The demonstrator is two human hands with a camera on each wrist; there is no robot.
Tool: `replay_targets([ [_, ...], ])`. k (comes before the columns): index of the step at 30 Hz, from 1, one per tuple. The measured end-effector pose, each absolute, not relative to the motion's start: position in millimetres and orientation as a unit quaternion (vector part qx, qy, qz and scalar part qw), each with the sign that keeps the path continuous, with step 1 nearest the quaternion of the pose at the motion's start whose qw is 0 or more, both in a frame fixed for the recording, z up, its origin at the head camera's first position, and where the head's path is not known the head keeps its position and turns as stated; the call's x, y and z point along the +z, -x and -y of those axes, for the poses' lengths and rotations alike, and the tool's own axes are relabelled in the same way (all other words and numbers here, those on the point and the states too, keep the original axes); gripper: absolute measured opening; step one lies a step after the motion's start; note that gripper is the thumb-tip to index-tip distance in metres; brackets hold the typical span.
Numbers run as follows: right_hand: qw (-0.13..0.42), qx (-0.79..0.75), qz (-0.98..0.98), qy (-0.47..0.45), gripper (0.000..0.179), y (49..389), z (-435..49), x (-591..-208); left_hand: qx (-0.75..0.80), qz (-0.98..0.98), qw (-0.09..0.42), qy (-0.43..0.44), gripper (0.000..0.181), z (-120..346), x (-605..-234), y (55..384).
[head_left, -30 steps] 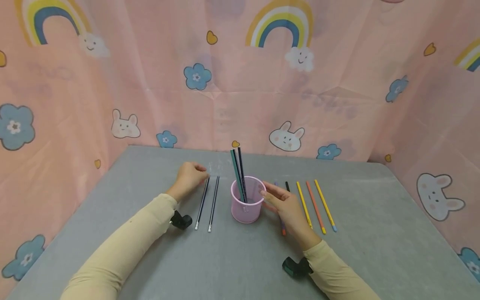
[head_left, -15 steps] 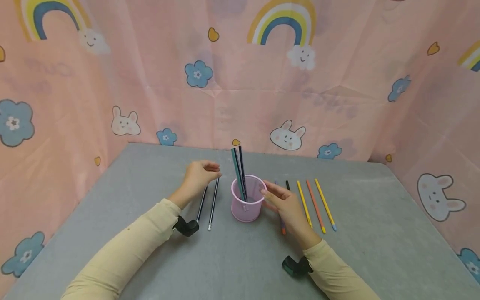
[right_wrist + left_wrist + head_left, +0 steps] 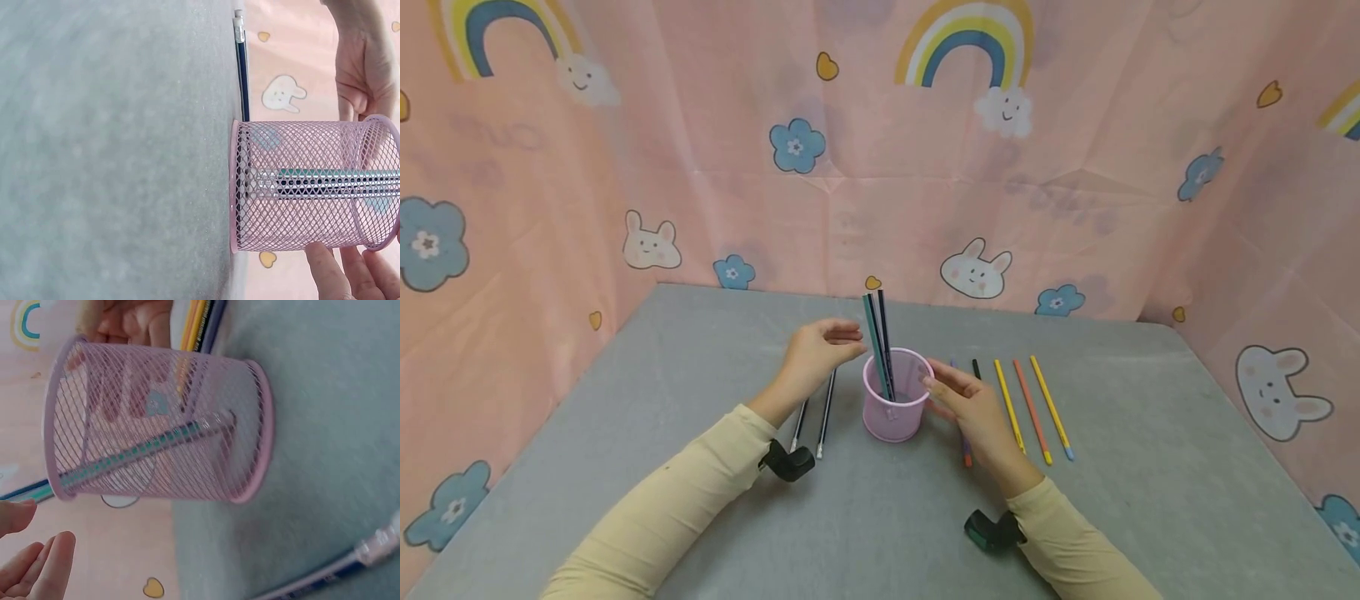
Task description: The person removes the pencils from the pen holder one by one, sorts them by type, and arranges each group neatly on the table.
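A pink mesh pencil cup [image 3: 891, 421] stands upright on the table, holding several dark and teal pencils [image 3: 880, 342] that lean toward its left side. My right hand [image 3: 973, 412] grips the cup from the right, thumb at the rim. Close to the left of the upright pencils is my left hand [image 3: 816, 358]; its thumb and fingers are apart, with nothing seen between them in the left wrist view. Below that hand lie two dark pencils [image 3: 827, 417] with white-tipped ends, their far parts hidden by it. The cup's mesh [image 3: 306, 222] shows the pencil ends inside.
Right of the cup lie several pencils: a yellow one [image 3: 1009, 406], an orange one [image 3: 1032, 412], another yellow one [image 3: 1051, 407], and a purple and a black one partly behind my right hand. A pink patterned curtain [image 3: 850, 225] hangs behind the grey table [image 3: 880, 533].
My left hand has moved right, from the far end of the leftmost dark pencil, past the second one, to beside the pencils in the cup. The right hand and cup stay put.
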State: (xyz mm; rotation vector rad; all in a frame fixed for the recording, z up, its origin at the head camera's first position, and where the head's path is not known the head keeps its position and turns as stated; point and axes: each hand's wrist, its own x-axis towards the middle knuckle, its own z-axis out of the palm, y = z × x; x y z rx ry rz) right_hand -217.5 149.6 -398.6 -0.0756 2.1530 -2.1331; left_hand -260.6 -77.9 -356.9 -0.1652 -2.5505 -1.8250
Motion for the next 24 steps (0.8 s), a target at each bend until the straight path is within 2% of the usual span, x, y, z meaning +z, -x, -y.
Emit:
replay_targets([
  [10,0.055,-0.702,-0.709,0.021,0.049,218,-149,-399,-0.641,0.767,0.023,0.036,0.038,61,-354,260],
  [24,0.053,-0.706,-0.706,0.015,0.049,218,-148,-399,-0.666,0.744,0.053,0.026,0.022,53,-355,258],
])
